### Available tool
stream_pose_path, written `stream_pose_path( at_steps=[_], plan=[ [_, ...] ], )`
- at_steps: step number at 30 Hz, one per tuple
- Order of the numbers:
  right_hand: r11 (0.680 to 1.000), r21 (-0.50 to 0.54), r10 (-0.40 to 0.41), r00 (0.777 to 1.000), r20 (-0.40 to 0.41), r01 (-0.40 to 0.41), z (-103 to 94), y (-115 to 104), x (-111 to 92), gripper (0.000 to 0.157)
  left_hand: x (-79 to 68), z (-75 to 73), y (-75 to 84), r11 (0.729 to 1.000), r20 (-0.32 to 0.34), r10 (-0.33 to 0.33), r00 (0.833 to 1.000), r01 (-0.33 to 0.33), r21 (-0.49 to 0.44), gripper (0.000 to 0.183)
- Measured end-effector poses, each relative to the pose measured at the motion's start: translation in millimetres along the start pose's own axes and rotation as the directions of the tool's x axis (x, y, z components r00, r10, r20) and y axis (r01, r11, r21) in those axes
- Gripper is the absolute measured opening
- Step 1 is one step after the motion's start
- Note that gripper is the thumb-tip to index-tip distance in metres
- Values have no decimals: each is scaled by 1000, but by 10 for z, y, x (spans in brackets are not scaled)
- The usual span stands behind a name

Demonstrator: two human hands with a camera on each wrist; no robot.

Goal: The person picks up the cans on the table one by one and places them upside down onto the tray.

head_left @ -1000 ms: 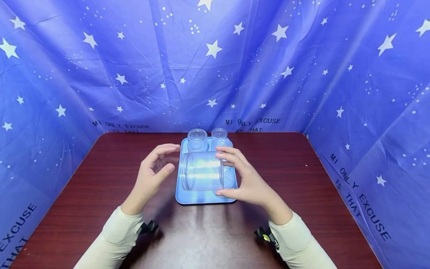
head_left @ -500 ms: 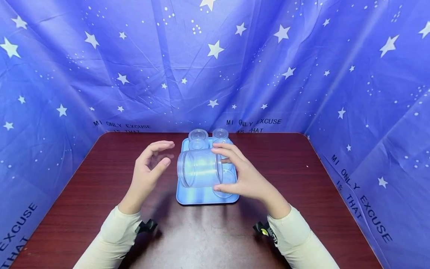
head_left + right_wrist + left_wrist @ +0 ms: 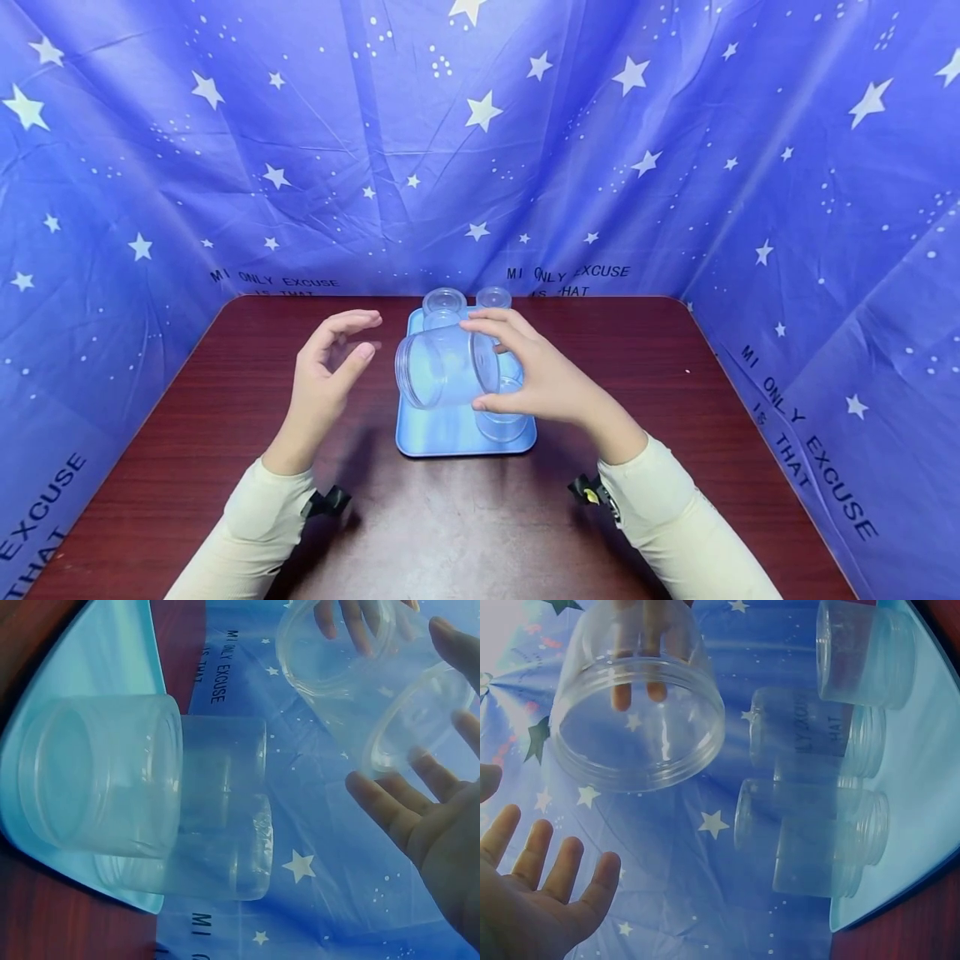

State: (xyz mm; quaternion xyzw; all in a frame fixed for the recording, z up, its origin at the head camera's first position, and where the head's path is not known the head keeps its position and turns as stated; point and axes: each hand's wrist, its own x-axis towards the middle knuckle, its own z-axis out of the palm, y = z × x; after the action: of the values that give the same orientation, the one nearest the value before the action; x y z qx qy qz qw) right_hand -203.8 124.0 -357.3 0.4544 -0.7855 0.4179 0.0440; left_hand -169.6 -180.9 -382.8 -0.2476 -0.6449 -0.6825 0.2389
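Observation:
In the head view, my right hand (image 3: 547, 375) grips a clear plastic jar (image 3: 442, 371) by its base end. The jar lies sideways over the tray, its threaded mouth facing left, and no lid covers that mouth. Thumb and fingers span the base from below and above. My left hand (image 3: 322, 375) is just left of the mouth, fingers apart and loosely bent, with nothing in it. The left wrist view looks up at the jar's round mouth (image 3: 637, 780), with the left fingers (image 3: 570, 862) clear of it. In the right wrist view, fingertips (image 3: 360, 784) meet the jar's base rim.
A light blue tray (image 3: 431, 442) rests on the dark red wooden table (image 3: 187, 400). Several more clear jars stand on it, one at the near right (image 3: 501, 427) and others toward the back (image 3: 444, 302). A blue star-printed curtain (image 3: 480, 167) surrounds the table.
The jar has risen slightly and turned, so its base now tips more toward the camera. My left hand has drawn back leftward, widening the gap to the jar's mouth.

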Motion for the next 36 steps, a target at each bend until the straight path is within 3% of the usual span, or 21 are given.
stream_pose_path(
  at_steps=[19,36],
  plan=[
    [958,-252,176,974,144,-136,4,-45,351,88,-3,8,-9,1000,-5,-14,1000,14,-2,29],
    [886,-453,269,906,327,-100,186,-248,773,87,-11,31,-27,996,20,-33,999,31,78,32]
  ],
)
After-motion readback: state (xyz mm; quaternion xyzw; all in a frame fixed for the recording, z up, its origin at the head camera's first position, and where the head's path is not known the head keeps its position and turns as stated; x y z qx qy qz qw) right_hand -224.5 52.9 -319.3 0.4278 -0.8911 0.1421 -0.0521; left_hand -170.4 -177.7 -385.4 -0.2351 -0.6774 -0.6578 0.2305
